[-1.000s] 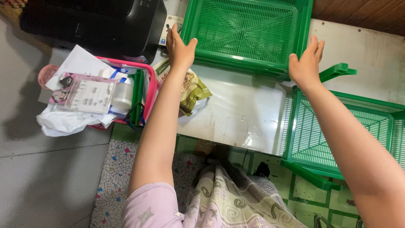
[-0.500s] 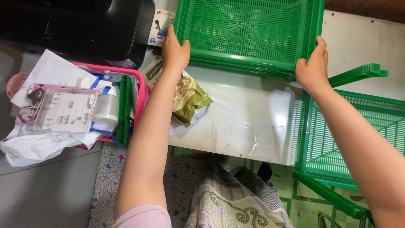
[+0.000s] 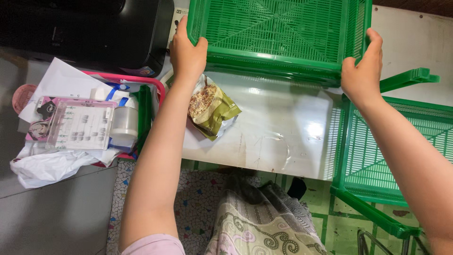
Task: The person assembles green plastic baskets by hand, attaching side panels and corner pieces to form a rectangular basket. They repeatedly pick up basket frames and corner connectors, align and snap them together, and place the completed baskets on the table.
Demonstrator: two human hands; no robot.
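While you hold the green tray [image 3: 278,40] at its two near corners, your left hand [image 3: 186,54] and right hand [image 3: 362,75] both have the fingers closed around its rim. It sits at the far side of the table [image 3: 273,137], and I judge the grip is made but the lift or shift is not yet done. Nothing lies in this tray. A second tray [image 3: 382,151] at your right is also without contents. A snack bag [image 3: 210,106] lies near your left wrist. At your left, the pink basket [image 3: 118,78] holds papers, a clear box and a jar.
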